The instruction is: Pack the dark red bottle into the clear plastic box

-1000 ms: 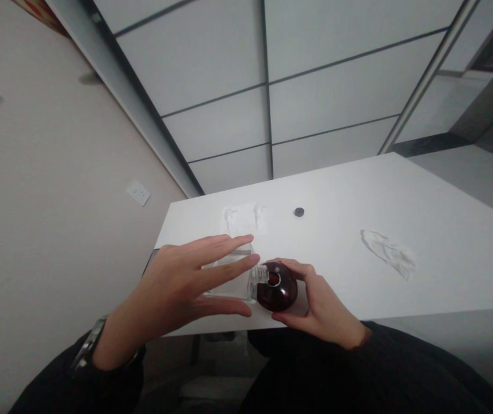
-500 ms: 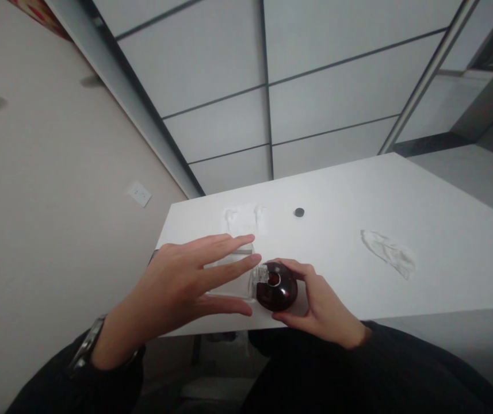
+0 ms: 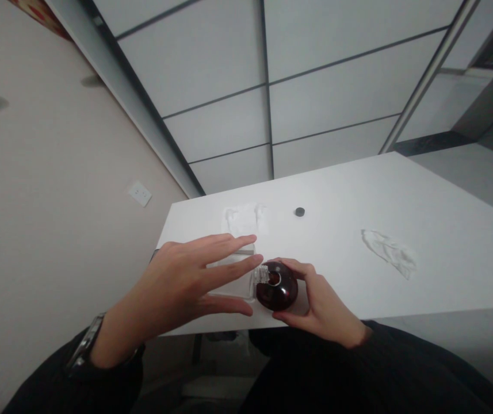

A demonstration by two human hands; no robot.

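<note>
In the head view, a clear glass bottle (image 3: pixel 229 287) is seen lying on its side at the near edge of the white surface (image 3: pixel 358 190), its neck pointing right into a round, glossy dark red cap (image 3: pixel 277 286). The left hand (image 3: pixel 181 282) is laid over the bottle's body with its fingers (image 3: pixel 229 241) stretched out wide and nearly straight, and the thumb is set along the lower side; whether the glass is pinched or only steadied cannot be told. The cap is enclosed by the right hand (image 3: pixel 319 305), whose fingers are curled around its rim. The bottle is judged to be stiff, smooth, fairly heavy for its size and breakable, so it is best held by the flat sides of the body rather than the narrow neck. The polished cap is likely to slip unless it is gripped around its widest part. Farther back, a flat white tissue (image 3: pixel 244 218) and a small dark disc (image 3: pixel 299 211) are seen, and a crumpled tissue (image 3: pixel 388 253) lies well apart to the right.
</note>
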